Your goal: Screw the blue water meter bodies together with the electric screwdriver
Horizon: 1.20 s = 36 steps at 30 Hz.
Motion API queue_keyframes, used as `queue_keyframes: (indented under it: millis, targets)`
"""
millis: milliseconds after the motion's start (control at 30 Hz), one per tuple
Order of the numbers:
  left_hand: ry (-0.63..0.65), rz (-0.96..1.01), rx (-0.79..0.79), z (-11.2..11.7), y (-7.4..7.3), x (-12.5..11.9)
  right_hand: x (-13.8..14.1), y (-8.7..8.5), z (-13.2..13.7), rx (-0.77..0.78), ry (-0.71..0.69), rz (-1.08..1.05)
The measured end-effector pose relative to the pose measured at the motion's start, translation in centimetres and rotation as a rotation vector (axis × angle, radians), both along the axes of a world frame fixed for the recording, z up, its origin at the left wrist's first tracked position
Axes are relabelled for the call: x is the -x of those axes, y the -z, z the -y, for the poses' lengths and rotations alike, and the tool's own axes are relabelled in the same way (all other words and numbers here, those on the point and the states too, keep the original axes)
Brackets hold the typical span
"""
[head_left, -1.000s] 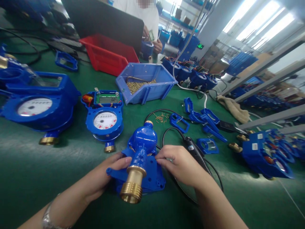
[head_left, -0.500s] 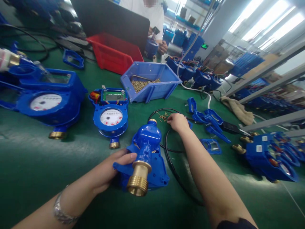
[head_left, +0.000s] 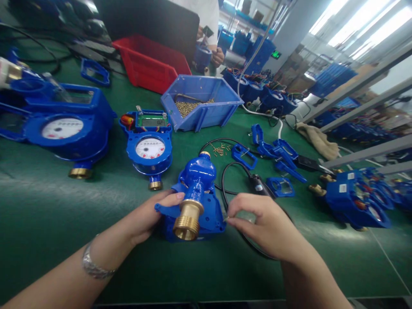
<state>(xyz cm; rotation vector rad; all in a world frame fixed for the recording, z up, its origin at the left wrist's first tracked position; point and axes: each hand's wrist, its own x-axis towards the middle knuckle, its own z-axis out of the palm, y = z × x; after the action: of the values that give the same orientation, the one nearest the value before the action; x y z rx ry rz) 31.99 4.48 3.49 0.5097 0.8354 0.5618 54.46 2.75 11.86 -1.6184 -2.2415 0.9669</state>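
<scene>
A blue water meter (head_left: 199, 174) with brass threaded ends lies back-side up on the green bench, its larger brass end toward me. My left hand (head_left: 156, 212) is closed around its left side, thumb on top and the other fingers hidden beneath. At the right corner of the meter's blue plastic housing (head_left: 210, 214), my right hand (head_left: 257, 219) pinches a small brass screw (head_left: 226, 219) between thumb and fingertips. Beyond the meter sits a loose pile of brass screws (head_left: 220, 149). A black power screwdriver (head_left: 259, 185) with a cable lies just behind my right hand.
A blue bin (head_left: 219, 109) of brass screws and a red bin (head_left: 148, 71) stand at the back. Other water meters (head_left: 149, 150) are at the left and right. Blue cover frames (head_left: 244, 156) lie to the right. A co-worker's hand (head_left: 218, 56) holds another meter opposite.
My right hand has come back from the screw pile to the meter's right corner with a screw, uncovering the pile and the screwdriver. My left hand keeps its hold.
</scene>
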Motion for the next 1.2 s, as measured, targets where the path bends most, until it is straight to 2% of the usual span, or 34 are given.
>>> queue_keyframes:
  millis: [100, 267, 400, 500, 533, 600, 633, 667, 700, 767, 833, 933, 1000, 1067, 1133, 1200]
  targets:
    - [-0.002, -0.007, -0.017, 0.0, 0.3, 0.1, 0.3, -0.1, 1.8, 0.007, -0.080, 0.025]
    - [0.002, -0.017, -0.009, 0.0, 0.3, 0.0, 1.0, 0.0, 1.6, -0.066, -0.169, 0.196]
    - [0.019, -0.002, -0.016, 0.1, 0.0, 0.0, 1.4, -1.0, 1.8, -0.043, -0.272, 0.289]
    - [0.007, -0.008, -0.017, 0.1, 0.0, 0.0, 0.9, -1.5, 0.6, 0.027, -0.353, 0.206]
    - [0.006, 0.000, -0.012, 0.0, 0.0, 0.0, 0.6, -1.4, -0.3, 0.038, -0.321, 0.185]
    - [0.010, 0.031, 0.011, 0.0, 0.1, -0.1, -0.1, -0.4, -3.3, 0.008, -0.129, 0.214]
    - [0.009, 0.040, 0.023, 0.0, 0.1, -0.1, -0.3, 0.6, -5.2, -0.037, 0.051, 0.279]
    - [0.001, 0.039, 0.029, 0.0, 0.1, -0.1, -0.4, 1.7, -7.1, -0.078, 0.166, 0.337]
    - [-0.013, 0.032, 0.029, 0.1, 0.0, -0.2, -0.5, 3.1, -9.0, -0.094, 0.221, 0.372]
    - [-0.037, 0.012, 0.015, 0.1, -0.1, -0.2, -0.4, 5.9, -12.3, -0.101, 0.287, 0.420]
    - [-0.040, -0.003, 0.001, 0.1, -0.1, -0.2, -0.1, 8.3, -14.4, -0.093, 0.310, 0.432]
    - [-0.035, -0.016, -0.009, 0.1, -0.2, -0.3, 0.4, 9.9, -15.4, -0.093, 0.319, 0.389]
    - [-0.040, -0.009, -0.016, 0.1, -0.2, -0.3, 0.5, 9.4, -14.9, -0.109, 0.329, 0.324]
    - [-0.050, -0.005, -0.016, 0.1, -0.3, -0.3, 0.5, 7.8, -13.4, -0.132, 0.356, 0.228]
    - [-0.067, -0.014, -0.006, 0.2, -0.4, -0.4, 0.5, 5.5, -10.8, -0.152, 0.390, 0.111]
    - [-0.094, -0.038, 0.002, 0.4, -0.4, -0.7, 0.6, 3.1, -7.0, -0.171, 0.414, -0.007]
